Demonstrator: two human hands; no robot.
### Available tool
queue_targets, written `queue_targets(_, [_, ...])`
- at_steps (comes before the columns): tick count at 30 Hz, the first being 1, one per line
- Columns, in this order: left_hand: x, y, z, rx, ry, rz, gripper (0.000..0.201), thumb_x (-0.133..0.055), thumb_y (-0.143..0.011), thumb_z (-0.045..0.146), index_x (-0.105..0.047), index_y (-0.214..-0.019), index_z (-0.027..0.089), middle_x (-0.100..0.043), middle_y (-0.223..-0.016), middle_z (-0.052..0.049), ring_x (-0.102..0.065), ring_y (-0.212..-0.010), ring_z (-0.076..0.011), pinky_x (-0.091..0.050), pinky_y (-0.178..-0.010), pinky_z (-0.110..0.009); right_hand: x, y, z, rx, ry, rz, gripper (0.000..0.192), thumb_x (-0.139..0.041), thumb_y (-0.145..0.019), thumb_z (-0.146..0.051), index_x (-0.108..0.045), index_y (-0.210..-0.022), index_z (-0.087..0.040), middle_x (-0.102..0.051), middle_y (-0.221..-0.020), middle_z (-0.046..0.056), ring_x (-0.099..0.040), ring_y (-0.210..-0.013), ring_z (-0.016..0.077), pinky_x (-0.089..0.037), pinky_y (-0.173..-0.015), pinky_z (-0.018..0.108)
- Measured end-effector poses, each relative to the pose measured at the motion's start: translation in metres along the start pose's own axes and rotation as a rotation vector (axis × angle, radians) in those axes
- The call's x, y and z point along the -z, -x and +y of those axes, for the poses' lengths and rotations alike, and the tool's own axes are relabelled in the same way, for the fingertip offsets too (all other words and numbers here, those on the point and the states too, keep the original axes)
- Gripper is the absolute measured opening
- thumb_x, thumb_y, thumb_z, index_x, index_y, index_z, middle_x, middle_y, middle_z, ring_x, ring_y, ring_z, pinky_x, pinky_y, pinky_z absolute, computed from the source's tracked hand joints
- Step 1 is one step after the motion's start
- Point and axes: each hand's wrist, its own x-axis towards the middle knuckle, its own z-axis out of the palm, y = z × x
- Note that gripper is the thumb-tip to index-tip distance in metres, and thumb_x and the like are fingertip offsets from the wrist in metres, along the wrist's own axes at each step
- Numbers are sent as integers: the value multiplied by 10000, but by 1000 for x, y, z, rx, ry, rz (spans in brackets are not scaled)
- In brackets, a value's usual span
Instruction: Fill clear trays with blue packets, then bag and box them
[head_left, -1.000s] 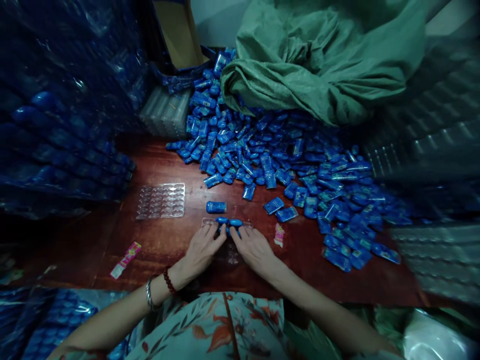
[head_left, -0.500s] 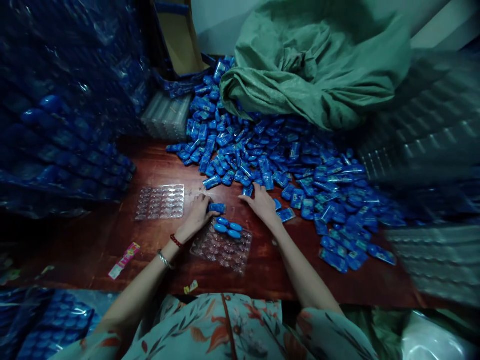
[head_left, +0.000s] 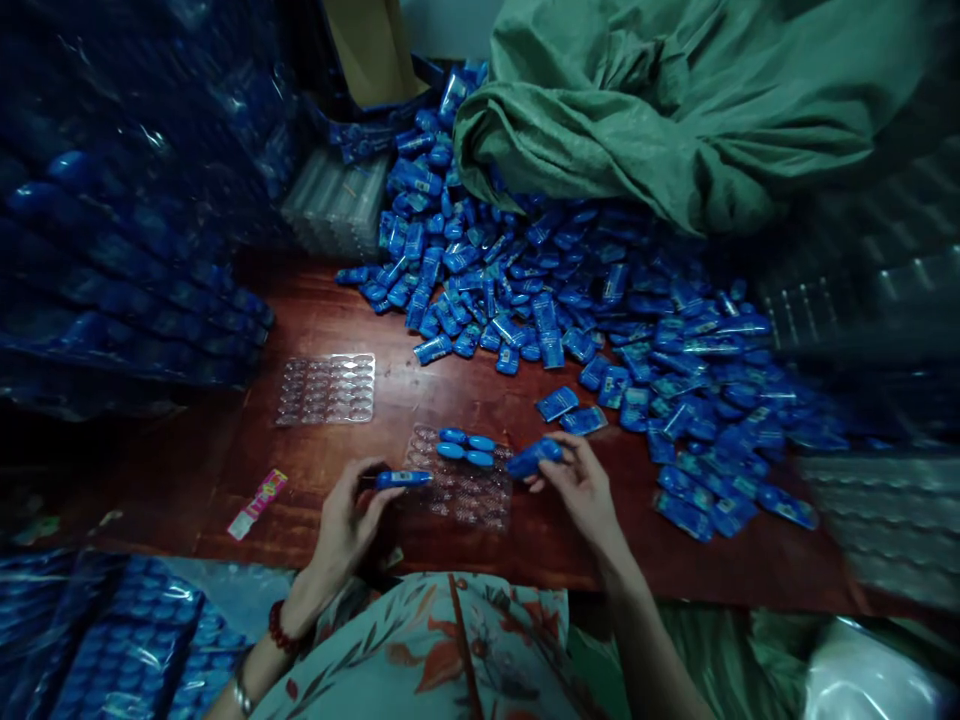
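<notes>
My left hand point(head_left: 354, 512) is closed on a blue packet point(head_left: 405, 479) with a pale label, just over the left edge of a clear blister tray point(head_left: 469, 500). On the other side, my right hand point(head_left: 579, 480) grips another blue packet point(head_left: 534, 458) near the tray's right edge. Several blue oval pieces point(head_left: 465, 451) sit together in the tray's upper part; the cavities below them show no blue. A second clear tray point(head_left: 327, 390) lies flat on the table to the left.
A large heap of blue packets point(head_left: 510, 290) spreads across the back and right, beneath a green cloth sack point(head_left: 600, 150). Stacked clear trays point(head_left: 334, 205) stand at back left. Tall wrapped stacks point(head_left: 112, 270) rise at far left. A pink strip point(head_left: 257, 505) lies at front left.
My left hand has moved back toward my body with a packet. My right hand has left the heap's edge, drawn nearer, and now holds a packet. The view has shifted slightly.
</notes>
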Motion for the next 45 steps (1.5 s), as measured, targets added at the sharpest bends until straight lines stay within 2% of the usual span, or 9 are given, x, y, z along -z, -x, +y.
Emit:
queue_targets(5, [-35,-4,1,-332,-83,-39,169,-494,-895,171,-575,-1041,193,-620,-939,-53,-609,-855,-138,-528,-744,-251,-36,34,24,317,233,17,178,-554,-853,-233,-593,-1026,-235,-641,-987,44,-642,-895,176,-550,-762,308])
queue_targets(10, [-33,-18,0,-615,-259,-179,285,-401,-919,117,-533,-1166,171,-615,-1018,-101,-579,-897,-166,-527,-749,-294,-34,30,16,720,776,-74,383,-412,-865,-58,-557,-1189,-203,-624,-1007,87,-577,-923,186,-507,-784,333])
queue_targets(17, [-32,-21,25,-638,-497,-546,274,-384,-888,91,-555,-1096,140,-604,-1013,-117,-555,-944,-217,-509,-817,-370,-43,20,-32,878,1252,-319,225,-414,-890,-89,-604,-1003,-126,-558,-770,69,-475,-725,201,-374,-621,332])
queue_targets(21, [-40,-19,23,-648,-549,-542,308,-381,-878,74,-542,-1132,139,-600,-1042,-118,-540,-1007,-229,-495,-840,-367,-56,16,-39,908,1297,-373,184,-436,-885,-97,-600,-958,-139,-552,-790,68,-474,-753,202,-356,-666,337])
queue_targets(29, [-32,-15,-4,-639,-335,-137,422,-473,-892,165,-477,-1305,255,-534,-1124,-115,-532,-995,-204,-497,-791,-321,-37,20,-11,883,1162,-94,308,-476,-909,-207,-573,-1201,-193,-626,-978,89,-544,-836,176,-383,-731,311])
queue_targets(34, [-39,-80,-3,-309,-220,1,354,-424,-924,240,-510,-1267,223,-538,-1062,-94,-532,-988,-194,-464,-870,-343,10,-20,-9,476,1263,190,326,-415,-929,-281,-587,-1188,-183,-616,-1005,142,-538,-926,252,-411,-746,362])
queue_targets(37, [-53,-142,-2,-128,-334,-18,368,-465,-908,328,-525,-1227,155,-548,-1088,-129,-522,-1033,-243,-432,-907,-394,30,-53,-19,179,1405,269,479,-463,-893,-450,-535,-1224,-111,-597,-1026,215,-509,-970,344,-403,-723,424])
queue_targets(40, [-69,-188,0,-56,-553,-187,394,-570,-847,332,-535,-1170,108,-566,-1066,-169,-524,-1039,-307,-429,-872,-424,37,-76,-24,61,1409,169,535,-534,-834,-521,-533,-1163,-99,-595,-1023,209,-514,-978,350,-403,-725,408])
queue_targets(45, [-77,-203,4,-73,-619,-368,382,-657,-746,164,-533,-1108,149,-590,-1046,-122,-598,-900,-251,-450,-752,-320,36,-82,-13,46,1090,-54,482,-663,-698,-540,-504,-967,-173,-593,-850,69,-563,-790,241,-408,-648,307])
